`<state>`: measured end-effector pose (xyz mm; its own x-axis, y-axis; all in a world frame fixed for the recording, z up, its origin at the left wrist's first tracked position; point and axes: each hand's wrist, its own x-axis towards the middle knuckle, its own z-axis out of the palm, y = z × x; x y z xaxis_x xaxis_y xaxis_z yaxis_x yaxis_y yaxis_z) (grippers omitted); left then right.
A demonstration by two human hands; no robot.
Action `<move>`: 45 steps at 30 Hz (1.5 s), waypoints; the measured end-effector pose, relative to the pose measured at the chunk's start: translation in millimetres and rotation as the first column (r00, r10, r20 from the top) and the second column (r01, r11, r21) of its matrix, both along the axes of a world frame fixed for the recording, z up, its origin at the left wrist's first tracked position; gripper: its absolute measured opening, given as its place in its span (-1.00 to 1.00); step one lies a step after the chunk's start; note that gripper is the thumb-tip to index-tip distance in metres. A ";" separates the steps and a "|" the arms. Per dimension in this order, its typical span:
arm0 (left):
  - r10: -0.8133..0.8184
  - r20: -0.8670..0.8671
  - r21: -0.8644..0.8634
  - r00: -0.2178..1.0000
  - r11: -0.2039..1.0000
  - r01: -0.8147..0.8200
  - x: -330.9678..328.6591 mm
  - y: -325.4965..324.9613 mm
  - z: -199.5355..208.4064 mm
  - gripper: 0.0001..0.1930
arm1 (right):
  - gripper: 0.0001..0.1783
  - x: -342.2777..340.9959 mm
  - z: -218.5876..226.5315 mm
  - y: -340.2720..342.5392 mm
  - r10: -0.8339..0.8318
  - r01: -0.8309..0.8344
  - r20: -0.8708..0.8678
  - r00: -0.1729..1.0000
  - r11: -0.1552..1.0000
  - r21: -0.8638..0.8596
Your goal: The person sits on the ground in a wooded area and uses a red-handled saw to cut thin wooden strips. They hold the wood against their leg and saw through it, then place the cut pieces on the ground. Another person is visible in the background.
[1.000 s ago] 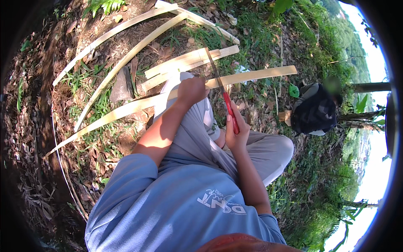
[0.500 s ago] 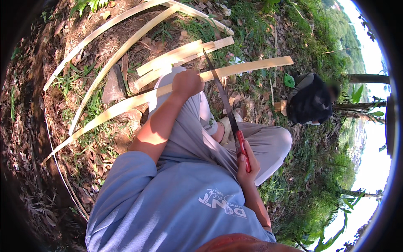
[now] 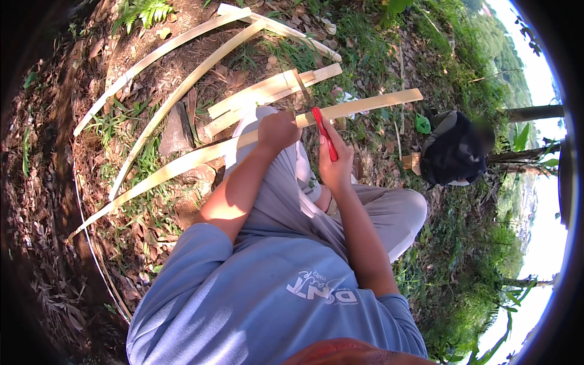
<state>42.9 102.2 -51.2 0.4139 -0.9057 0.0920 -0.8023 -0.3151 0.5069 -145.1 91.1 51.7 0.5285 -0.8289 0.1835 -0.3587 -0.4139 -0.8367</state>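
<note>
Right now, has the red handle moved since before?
Yes: the red handle moved forward, up to the wooden strip that the left hand holds.

The strip (image 3: 372, 104) looks like smooth wood, the saw handle (image 3: 320, 123) glossy plastic

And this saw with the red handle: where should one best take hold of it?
Probably by its red handle, coming from the near side: the handle's end points back that way, while the thin blade points away. The right hand grips there.
</note>
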 end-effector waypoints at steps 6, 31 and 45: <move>0.001 -0.041 0.047 0.999 0.999 0.001 3.8 2.2 6.8 -0.75 | -0.52 -47.8 -2.2 33.9 -0.075 0.075 0.047 0.996 0.997 -0.002; -0.015 -0.014 0.156 1.000 0.988 0.017 7.1 -1.0 16.4 -0.69 | -0.52 -44.3 -7.6 31.8 -0.091 0.091 0.088 0.992 0.996 0.001; -0.043 -0.045 0.155 0.998 0.987 0.049 -7.3 -10.3 38.7 -0.70 | -0.47 -153.5 86.1 122.0 -0.105 0.102 -0.148 0.983 0.994 -0.027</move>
